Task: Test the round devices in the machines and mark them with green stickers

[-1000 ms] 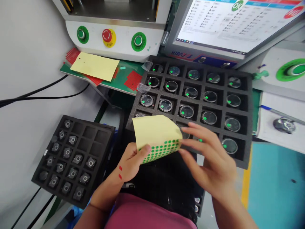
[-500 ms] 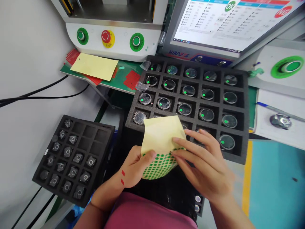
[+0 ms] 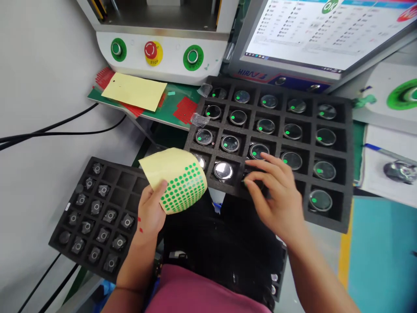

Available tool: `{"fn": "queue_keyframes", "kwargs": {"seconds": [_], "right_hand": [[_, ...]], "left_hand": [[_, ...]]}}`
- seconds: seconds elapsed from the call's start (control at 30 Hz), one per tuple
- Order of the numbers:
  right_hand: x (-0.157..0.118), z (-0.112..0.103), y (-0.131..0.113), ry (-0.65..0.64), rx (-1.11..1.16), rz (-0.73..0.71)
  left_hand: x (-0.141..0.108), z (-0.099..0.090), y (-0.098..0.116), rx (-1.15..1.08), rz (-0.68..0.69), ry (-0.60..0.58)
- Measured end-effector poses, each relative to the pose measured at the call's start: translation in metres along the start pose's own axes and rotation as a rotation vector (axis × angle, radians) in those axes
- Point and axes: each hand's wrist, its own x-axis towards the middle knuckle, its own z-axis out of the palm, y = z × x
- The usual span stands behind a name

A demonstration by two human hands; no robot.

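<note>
My left hand (image 3: 153, 211) pinches the left edge of a curled yellow sheet (image 3: 156, 163) that carries rows of green dot stickers (image 3: 182, 189). Over the front row of a black foam tray (image 3: 273, 176) hovers my right hand (image 3: 249, 180), thumb and forefinger together on a small green dot at their tips. Round watch-like pieces lie in the tray's compartments, most with a green dot on the glass. One front-row round piece (image 3: 223, 171), left of my right hand, shows no dot. My fingers partly hide the piece below them.
A second foam tray (image 3: 122, 180) with small dark parts stands at the left. Behind are a machine panel (image 3: 172, 54) with buttons, a monitor (image 3: 299, 34), a yellow sheet (image 3: 135, 91) and red stickers (image 3: 185, 110). A pen (image 3: 387, 151) lies at the right.
My left hand has carried the sticker sheet left and away from my right hand. My right hand has left the sheet and is now over the tray's front row with a green dot.
</note>
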Motion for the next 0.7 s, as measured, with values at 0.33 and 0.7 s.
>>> {"fn": "queue_keyframes", "kwargs": {"seconds": [0.33,0.7], "right_hand": [[0.017,0.041,0.003,-0.141,0.018,0.019],[0.021,0.041,-0.006,0.085,0.078,0.161]], "left_hand": [[0.003,-0.003,0.001,-0.069,-0.062,0.041],[-0.010,0.000,0.003,-0.158,-0.134,-0.102]]}}
